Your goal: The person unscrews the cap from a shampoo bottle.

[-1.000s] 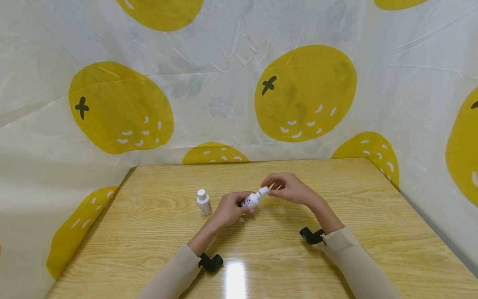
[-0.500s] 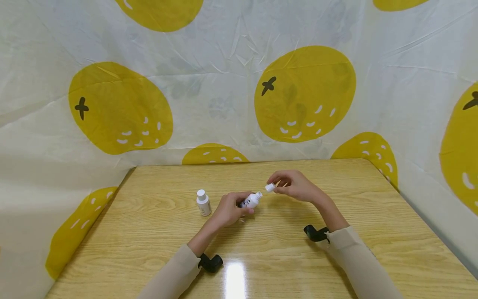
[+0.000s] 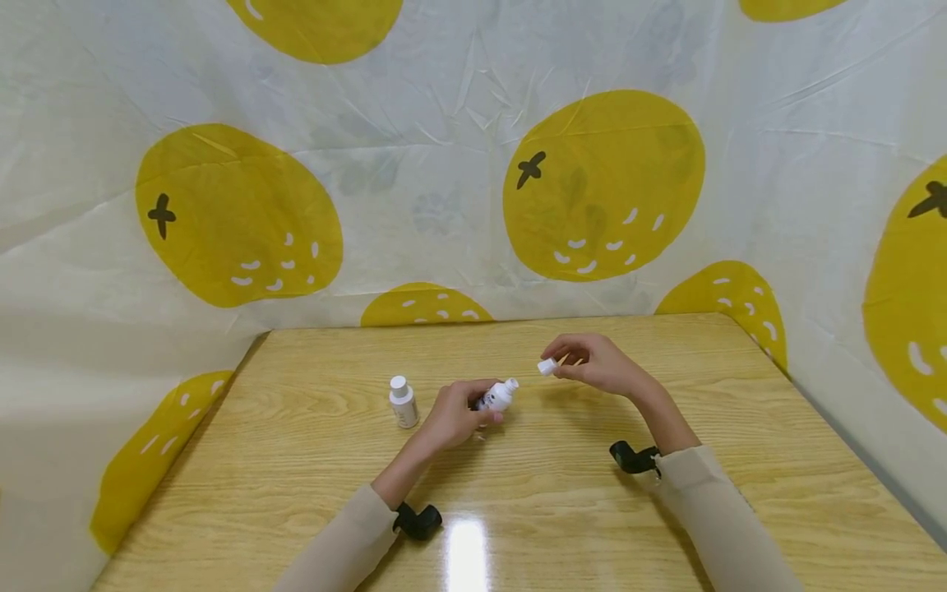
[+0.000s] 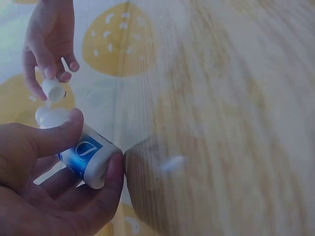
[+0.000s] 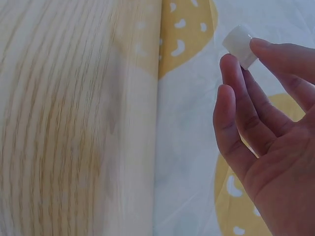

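Observation:
My left hand [image 3: 453, 417] grips a small white bottle [image 3: 497, 397], tilted with its uncapped neck toward the upper right. In the left wrist view, a blue label shows on the bottle [image 4: 88, 152], between thumb and fingers. To its right, my right hand [image 3: 599, 363] pinches a white cap [image 3: 547, 367] between thumb and fingertips, apart from the bottle's neck. The right wrist view shows the cap [image 5: 240, 43] at the fingertips of that hand [image 5: 280, 137]. A second white bottle [image 3: 404, 403], with its cap on, stands upright left of my left hand.
The wooden table [image 3: 296, 493] reaches back to a pale curtain [image 3: 422, 181] printed with yellow fruit, which also hangs along both sides. Black wrist mounts [image 3: 418, 521] sit at both sleeve cuffs. A bright reflection lies on the table's front.
The cap has come away from the bottle's neck, and my right hand has carried it to the right and slightly up. My left hand and the standing bottle have stayed in place.

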Tool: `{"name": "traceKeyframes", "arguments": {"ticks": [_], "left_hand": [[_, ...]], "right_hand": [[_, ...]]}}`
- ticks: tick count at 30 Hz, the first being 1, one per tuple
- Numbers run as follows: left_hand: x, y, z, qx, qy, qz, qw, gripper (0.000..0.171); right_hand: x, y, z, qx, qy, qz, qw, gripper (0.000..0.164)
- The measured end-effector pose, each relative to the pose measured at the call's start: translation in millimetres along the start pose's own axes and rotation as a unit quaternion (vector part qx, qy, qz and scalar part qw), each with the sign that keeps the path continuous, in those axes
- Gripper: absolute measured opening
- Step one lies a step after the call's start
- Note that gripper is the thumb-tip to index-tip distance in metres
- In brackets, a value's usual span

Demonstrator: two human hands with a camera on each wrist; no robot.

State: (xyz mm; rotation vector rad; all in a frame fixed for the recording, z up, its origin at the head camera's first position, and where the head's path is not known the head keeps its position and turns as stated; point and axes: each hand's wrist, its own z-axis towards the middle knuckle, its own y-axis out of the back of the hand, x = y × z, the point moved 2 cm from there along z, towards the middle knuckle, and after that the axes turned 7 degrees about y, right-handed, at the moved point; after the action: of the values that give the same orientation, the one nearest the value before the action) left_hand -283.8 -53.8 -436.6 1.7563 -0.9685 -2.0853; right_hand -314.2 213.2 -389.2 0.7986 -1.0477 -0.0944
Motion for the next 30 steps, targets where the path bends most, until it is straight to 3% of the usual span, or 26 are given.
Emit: {"name": "traceKeyframes", "arguments": {"ticks": [15, 23, 30], "left_hand": [[-1.3, 0.2, -0.5, 0.004, 0.032, -0.041, 0.9987, 0.046], [-3.9, 0.4, 0.5, -0.012, 0.047, -0.056, 0.9972, 0.047], [-4.1, -2.7, 6.7, -0.033, 0.059, -0.097, 0.993, 0.049]], "right_hand": [[-9.3, 6.5, -5.0, -0.01, -0.002, -0.004, 1.0, 0.022], [-15.4, 12.6, -8.3, -0.021, -0.018, -0.004, 1.0, 0.023], [-19.0, 14.8, -9.7, -0.021, -0.013, 0.003, 1.0, 0.025]]}}
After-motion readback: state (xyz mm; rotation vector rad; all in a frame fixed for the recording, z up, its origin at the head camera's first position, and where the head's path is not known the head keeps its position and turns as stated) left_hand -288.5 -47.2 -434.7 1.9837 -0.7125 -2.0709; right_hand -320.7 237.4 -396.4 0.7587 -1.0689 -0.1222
